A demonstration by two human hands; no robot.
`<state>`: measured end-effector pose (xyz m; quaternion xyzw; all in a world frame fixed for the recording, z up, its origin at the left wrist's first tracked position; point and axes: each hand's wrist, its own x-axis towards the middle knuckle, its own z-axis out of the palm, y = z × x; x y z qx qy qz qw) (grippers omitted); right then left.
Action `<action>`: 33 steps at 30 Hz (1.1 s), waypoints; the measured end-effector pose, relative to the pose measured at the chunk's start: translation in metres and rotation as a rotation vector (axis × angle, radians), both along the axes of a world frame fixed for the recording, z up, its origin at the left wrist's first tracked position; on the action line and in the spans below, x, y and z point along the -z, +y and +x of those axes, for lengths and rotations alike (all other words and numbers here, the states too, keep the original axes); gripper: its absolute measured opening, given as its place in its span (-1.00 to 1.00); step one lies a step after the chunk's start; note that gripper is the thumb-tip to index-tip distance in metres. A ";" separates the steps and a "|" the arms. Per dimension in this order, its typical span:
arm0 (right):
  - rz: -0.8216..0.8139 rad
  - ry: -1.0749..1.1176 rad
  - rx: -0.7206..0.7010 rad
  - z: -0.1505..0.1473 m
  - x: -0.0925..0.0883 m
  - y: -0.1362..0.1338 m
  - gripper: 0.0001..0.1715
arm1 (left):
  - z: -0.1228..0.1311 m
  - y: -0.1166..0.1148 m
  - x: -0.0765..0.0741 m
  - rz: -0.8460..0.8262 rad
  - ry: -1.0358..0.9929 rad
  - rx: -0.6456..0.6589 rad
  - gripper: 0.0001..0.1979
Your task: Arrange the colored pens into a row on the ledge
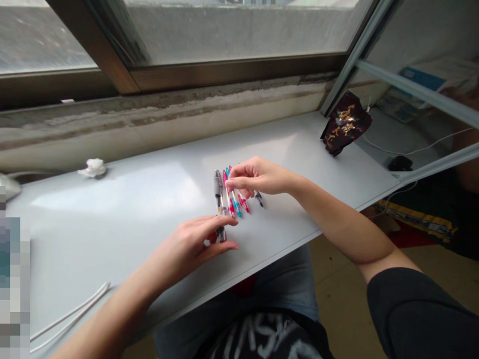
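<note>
Several pens lie side by side on the white table [149,214]. At the left of the row is a grey pen [217,187], and beside it are pink and teal pens [238,205]. A black-tipped pen [259,199] lies at the right. Over the row's upper part, my right hand [258,177] has its thumb and index finger pressed together; what is between them, if anything, is too small to tell. My left hand [204,238] is at the row's near end, thumb and fingers apart around a dark pen end [221,233]; whether it touches the pen is unclear.
A crumpled white tissue [93,168] lies by the wall at the left. A dark wrapper [346,123] stands near the metal frame [430,94] at the right. White cable [75,316] loops at the lower left. A window runs behind the table.
</note>
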<state>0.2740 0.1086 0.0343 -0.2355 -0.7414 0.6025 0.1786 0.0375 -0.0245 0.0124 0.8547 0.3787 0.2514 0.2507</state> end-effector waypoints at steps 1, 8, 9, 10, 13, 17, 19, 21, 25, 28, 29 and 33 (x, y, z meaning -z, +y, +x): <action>0.009 0.000 -0.005 0.000 0.000 0.000 -0.55 | 0.000 0.001 0.000 0.018 -0.002 -0.024 -0.70; 0.075 0.010 0.024 0.005 -0.005 0.004 -0.58 | 0.000 0.002 -0.004 0.050 -0.009 -0.051 -0.74; 0.085 0.012 0.034 0.005 -0.005 0.004 -0.58 | 0.000 0.002 -0.004 0.056 -0.003 -0.056 -0.75; 0.096 0.008 0.045 0.006 -0.005 0.005 -0.57 | 0.000 0.003 -0.003 0.059 0.003 -0.062 -0.75; 0.158 -0.049 0.095 0.007 -0.005 0.006 -0.55 | 0.000 0.004 -0.001 0.042 0.008 -0.065 -0.76; 0.406 -0.228 0.203 0.008 -0.006 0.005 -0.62 | -0.002 0.006 0.003 0.009 0.017 -0.070 -0.71; 0.550 -0.344 0.258 0.007 -0.007 0.004 -0.67 | -0.004 0.007 0.006 -0.018 0.030 -0.067 -0.69; 0.619 -0.428 0.279 0.007 -0.007 0.004 -0.70 | -0.005 0.008 0.007 -0.030 0.046 -0.063 -0.66; 0.628 -0.475 0.256 0.007 -0.007 0.005 -0.69 | -0.005 0.008 0.004 -0.039 0.066 -0.049 -0.65; 0.629 -0.479 0.254 0.007 -0.007 0.006 -0.68 | -0.004 0.009 0.002 -0.023 0.093 -0.039 -0.65; 0.628 -0.480 0.252 0.007 -0.006 0.006 -0.68 | -0.004 0.009 0.001 0.000 0.104 -0.038 -0.65; 0.621 -0.487 0.253 0.007 -0.006 0.006 -0.67 | -0.003 0.011 0.001 0.126 0.147 -0.019 -0.61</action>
